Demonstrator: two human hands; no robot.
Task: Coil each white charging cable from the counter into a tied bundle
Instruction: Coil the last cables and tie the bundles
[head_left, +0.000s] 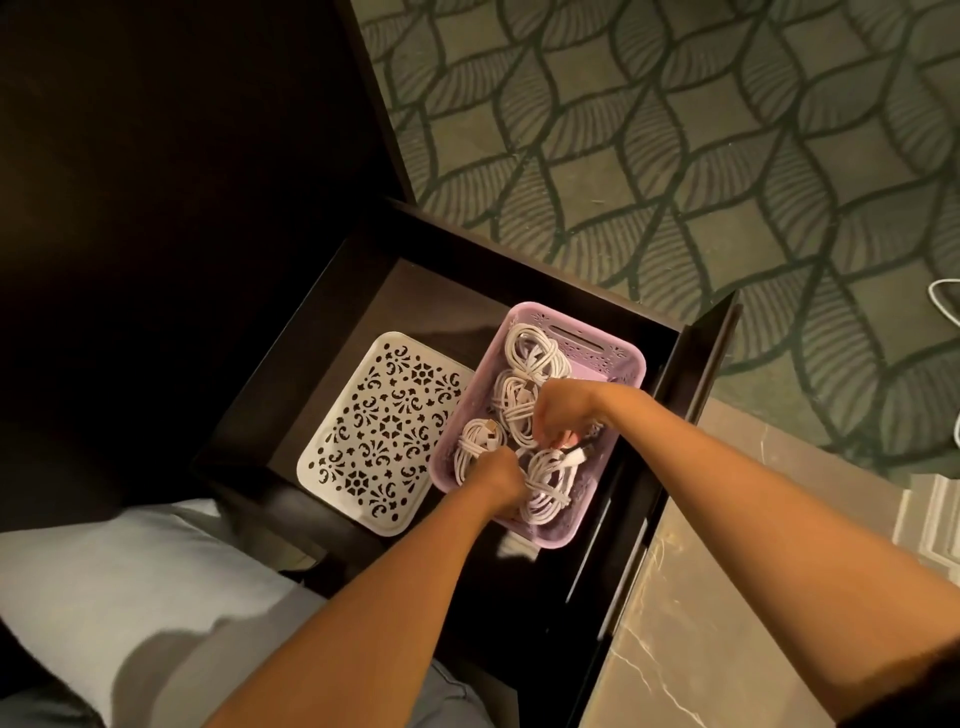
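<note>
From the head camera I look down into an open dark drawer (363, 291). A lilac basket (618, 358) sits in its right half, touching a white patterned tray (384, 431) that lies flat on its left. I count four coiled white cable bundles (535, 353) in the basket, packed against one another. My left hand (498, 475) reaches in from below, its fingers curled onto the edge of the nearest bundle (545, 493). My right hand (558, 415) comes in from the right above it, fingers bent down between the coils. I cannot tell what they pinch, if anything. The marble desk (701, 623) fills the lower right, and patterned carpet (675, 130) lies beyond the drawer.
</note>
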